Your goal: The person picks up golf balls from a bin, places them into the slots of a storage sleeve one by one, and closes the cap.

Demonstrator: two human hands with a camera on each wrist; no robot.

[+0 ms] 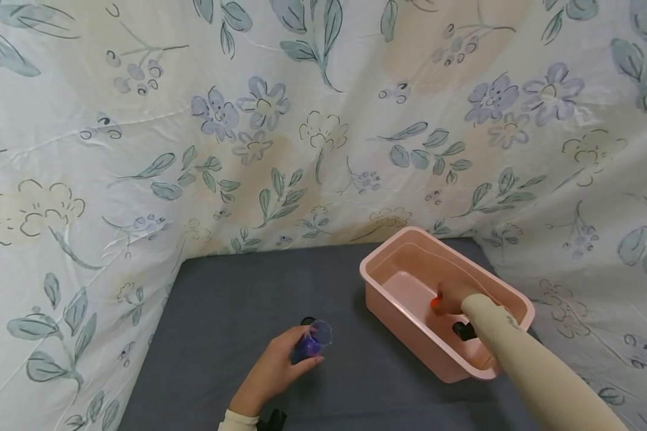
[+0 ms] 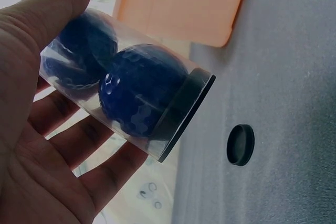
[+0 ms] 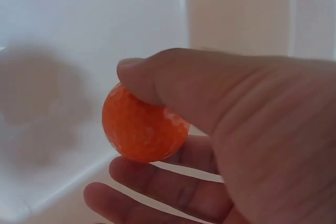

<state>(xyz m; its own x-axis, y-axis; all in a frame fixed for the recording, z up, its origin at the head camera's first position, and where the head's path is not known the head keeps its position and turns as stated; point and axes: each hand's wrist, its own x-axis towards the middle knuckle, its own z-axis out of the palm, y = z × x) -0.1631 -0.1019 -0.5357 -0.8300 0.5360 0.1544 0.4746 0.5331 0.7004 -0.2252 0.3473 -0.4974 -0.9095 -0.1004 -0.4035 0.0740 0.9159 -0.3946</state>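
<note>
Right grip pinches an orange ball inside the pink bin; left grip holds a clear tube with two blue balls over the dark surface; a loose black cap lies there, left of the bin.

The right hand pinches a round, dimpled orange ball between thumb and fingers, the thumb lying over its upper side. Behind spreads a smooth, pale surface, a blurred shadow at left.
</note>
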